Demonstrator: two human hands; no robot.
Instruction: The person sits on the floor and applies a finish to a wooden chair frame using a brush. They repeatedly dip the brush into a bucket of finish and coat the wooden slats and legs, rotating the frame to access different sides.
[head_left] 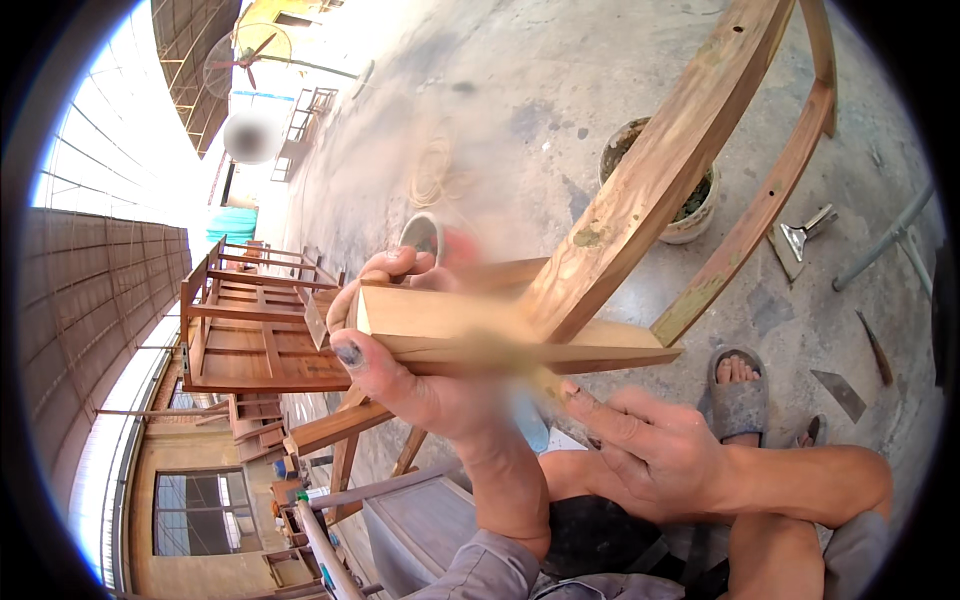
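A pale wooden frame (640, 200) with a long grained post and a curved rail slants up to the right in front of me. My left hand (410, 370) grips the squared end of its thick lower bar, thumb near and fingers over the far side. A thin flat grey blade (314, 318) shows beside those fingers; whether they hold it I cannot tell. Below the bar is my right hand (650, 445), fingers curled and index finger toward the wood. Blur covers its fingertips and a small yellowish thing there, so what it holds is unclear.
A bucket (688, 228) of dark material stands behind the frame. On the concrete floor lie a scraper (795, 240), a loose metal blade (840, 394) and a coil of cord (432, 172). Brown wooden furniture (265, 330) stands left; a metal leg (885, 240) is at right.
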